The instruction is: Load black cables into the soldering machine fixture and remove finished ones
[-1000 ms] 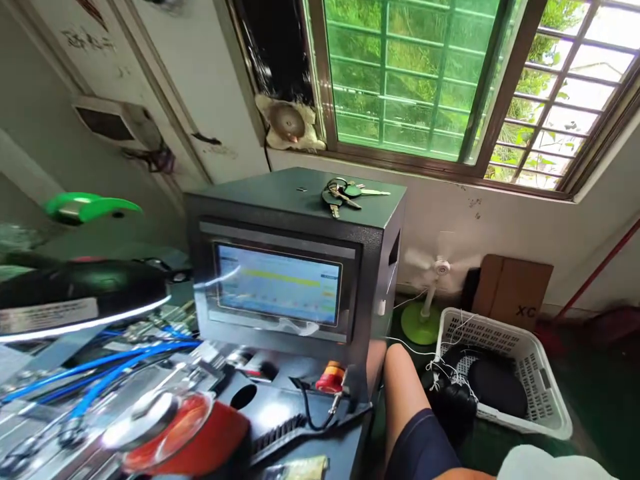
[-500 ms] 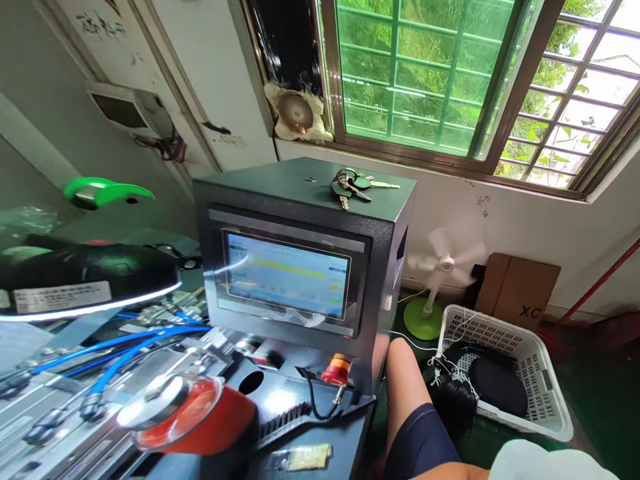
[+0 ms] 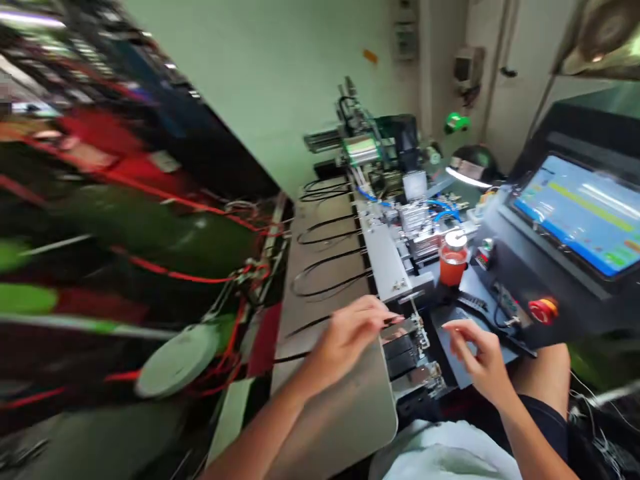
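Over the near end of a metal fixture (image 3: pixel 401 347), my left hand (image 3: pixel 353 333) has its fingertips pinched together. What is in the pinch, if anything, is too small and blurred to tell. My right hand (image 3: pixel 477 357) hovers over the dark machine plate to the right, fingers bent, thumb and forefinger apart, with nothing visible in it. Several looped black cables (image 3: pixel 325 263) lie across the beige board (image 3: pixel 345 407), their ends at the machine's edge beside my left hand.
A jar of red liquid with a metal cap (image 3: pixel 453 267), a black brush (image 3: pixel 473 303) and a red emergency stop button (image 3: pixel 543 310) are ahead of my right hand. A lit touchscreen (image 3: pixel 583 213) stands right. A round pale stool seat (image 3: pixel 177 360) is at left.
The view has swung left, away from the window and fan. Both my hands, out of view before, now show over the near end of the machine.
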Demonstrator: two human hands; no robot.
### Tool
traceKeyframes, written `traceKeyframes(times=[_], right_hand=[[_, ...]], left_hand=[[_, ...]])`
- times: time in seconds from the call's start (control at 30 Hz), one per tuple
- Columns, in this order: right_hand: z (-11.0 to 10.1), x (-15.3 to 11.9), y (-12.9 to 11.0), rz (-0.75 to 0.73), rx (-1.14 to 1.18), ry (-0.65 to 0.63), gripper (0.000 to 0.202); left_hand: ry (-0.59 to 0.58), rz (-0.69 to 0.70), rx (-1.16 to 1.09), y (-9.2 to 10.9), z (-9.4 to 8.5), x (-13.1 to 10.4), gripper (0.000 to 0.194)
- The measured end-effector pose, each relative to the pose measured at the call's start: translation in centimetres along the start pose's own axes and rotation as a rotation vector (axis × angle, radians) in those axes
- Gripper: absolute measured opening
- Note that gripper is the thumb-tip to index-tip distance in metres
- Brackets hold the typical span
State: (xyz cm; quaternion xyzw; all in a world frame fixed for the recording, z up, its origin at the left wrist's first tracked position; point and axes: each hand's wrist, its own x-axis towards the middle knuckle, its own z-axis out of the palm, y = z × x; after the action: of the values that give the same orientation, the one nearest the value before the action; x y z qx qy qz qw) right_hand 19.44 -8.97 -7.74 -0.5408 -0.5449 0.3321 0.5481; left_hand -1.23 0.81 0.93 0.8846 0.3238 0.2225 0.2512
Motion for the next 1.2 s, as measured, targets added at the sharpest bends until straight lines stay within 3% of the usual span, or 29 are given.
traceKeyframes(times=[0.13, 0.23, 0.4, 0.5, 0.63, 0.7, 0.8, 0.97, 1.07, 1.2], right_hand=[[1.1, -0.5, -0.2, 0.114, 0.125, -0.016, 0.019], [2.1, -0.3, -0.2, 0.142, 0.150, -0.048, 0.018], [2.5, 0.6, 0.0, 0.155, 0.138, -0.105, 0.020], [2.1, 0.6, 0.0, 0.065, 0.073, -0.144, 0.019], [2.9, 0.3, 0.2, -0.262, 0.003, 0.116, 0.008], [4.0, 0.3, 0.3, -0.405, -0.036, 0.271, 0.014], [5.4, 0.4, 0.4, -0.475, -0.090, 0.388, 0.019], [5.6, 0.2, 0.4, -0.376, -0.130, 0.325, 0.019], [4.5, 0.2, 0.8, -0.229, -0.167, 0.234, 0.014], [2.8, 0.5, 1.7, -0.013, -0.171, 0.248, 0.012]], left_hand=[[-0.008, -0.175, -0.250, 0.4, 2.6, -0.7, 0.028], [0.035, -0.187, -0.257, 0.4, 4.6, -0.7, 0.019], [0.033, -0.128, -0.162, 0.3, 5.4, -1.5, 0.018], [0.015, -0.130, -0.180, 0.7, 5.5, -1.4, 0.019], [0.040, -0.197, -0.360, 1.7, 5.8, -0.9, 0.021], [0.043, -0.241, -0.465, 2.0, 6.1, -0.8, 0.023], [0.051, -0.284, -0.542, 2.1, 6.4, -0.9, 0.027], [0.071, -0.265, -0.432, 1.6, 6.5, -1.1, 0.026], [0.084, -0.247, -0.249, 0.7, 6.2, -0.9, 0.024], [0.025, -0.324, -0.061, -1.0, 6.2, -0.5, 0.026]])
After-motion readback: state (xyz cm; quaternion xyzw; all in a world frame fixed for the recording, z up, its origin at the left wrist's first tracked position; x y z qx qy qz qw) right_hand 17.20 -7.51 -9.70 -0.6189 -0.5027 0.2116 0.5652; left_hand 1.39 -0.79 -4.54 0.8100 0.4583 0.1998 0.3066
